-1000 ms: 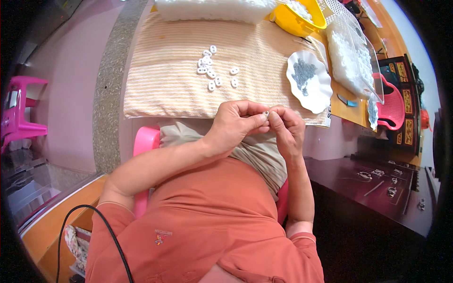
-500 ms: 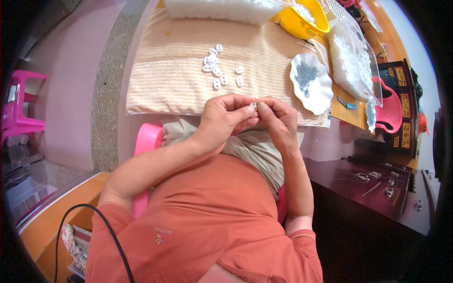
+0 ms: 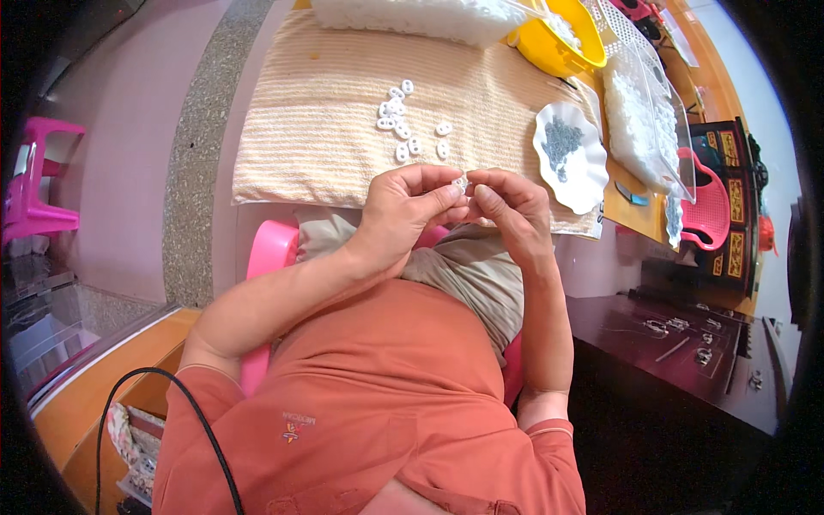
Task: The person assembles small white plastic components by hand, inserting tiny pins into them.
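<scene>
My left hand [image 3: 402,206] pinches a small white plastic piece [image 3: 463,183] between thumb and forefinger, just past the near edge of the striped towel. Against the same piece rest the fingertips of my right hand [image 3: 513,209], its thumb and forefinger curled close together; whether they grip something tiny is too small to make out. Beyond my hands, several white oval pieces with two holes [image 3: 402,129] lie loose on the towel [image 3: 318,112], two of them apart on the right. A white scalloped dish [image 3: 585,182] with small dark grey parts [image 3: 562,142] sits right of my hands.
Clear bins of white pieces [image 3: 421,24] stand at the back and right [image 3: 639,129], near a yellow basin [image 3: 549,53]. A small blue-handled tool [image 3: 633,196] lies beyond the dish. Metal parts [image 3: 678,324] rest on a dark surface at right. A pink stool [image 3: 43,184] stands left.
The white piece has turned and shows more between my fingertips. My right thumb has shifted slightly away from it. The view has moved a little.
</scene>
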The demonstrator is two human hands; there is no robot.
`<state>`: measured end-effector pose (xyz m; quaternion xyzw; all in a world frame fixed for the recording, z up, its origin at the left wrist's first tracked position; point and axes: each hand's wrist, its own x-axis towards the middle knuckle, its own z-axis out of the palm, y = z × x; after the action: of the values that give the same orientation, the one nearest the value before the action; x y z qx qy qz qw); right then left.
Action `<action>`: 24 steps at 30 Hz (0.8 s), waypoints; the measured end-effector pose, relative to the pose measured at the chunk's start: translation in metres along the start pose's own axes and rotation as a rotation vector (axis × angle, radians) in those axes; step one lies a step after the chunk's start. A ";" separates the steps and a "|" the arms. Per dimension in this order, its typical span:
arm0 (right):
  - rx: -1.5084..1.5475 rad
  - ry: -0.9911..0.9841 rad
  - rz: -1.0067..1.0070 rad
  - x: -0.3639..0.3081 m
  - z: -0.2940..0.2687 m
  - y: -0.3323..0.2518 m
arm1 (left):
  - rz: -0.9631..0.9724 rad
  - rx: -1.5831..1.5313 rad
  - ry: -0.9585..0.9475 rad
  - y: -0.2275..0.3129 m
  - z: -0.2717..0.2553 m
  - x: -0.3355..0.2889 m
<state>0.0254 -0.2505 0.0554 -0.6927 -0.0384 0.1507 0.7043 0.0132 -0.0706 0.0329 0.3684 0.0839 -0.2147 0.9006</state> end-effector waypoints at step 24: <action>-0.059 0.021 -0.063 0.011 0.007 -0.008 | 0.079 -0.011 -0.017 0.004 0.001 -0.001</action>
<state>0.0351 -0.2412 0.0618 -0.7130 -0.0574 0.1199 0.6884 0.0141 -0.0686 0.0366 0.3645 0.0630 -0.1815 0.9112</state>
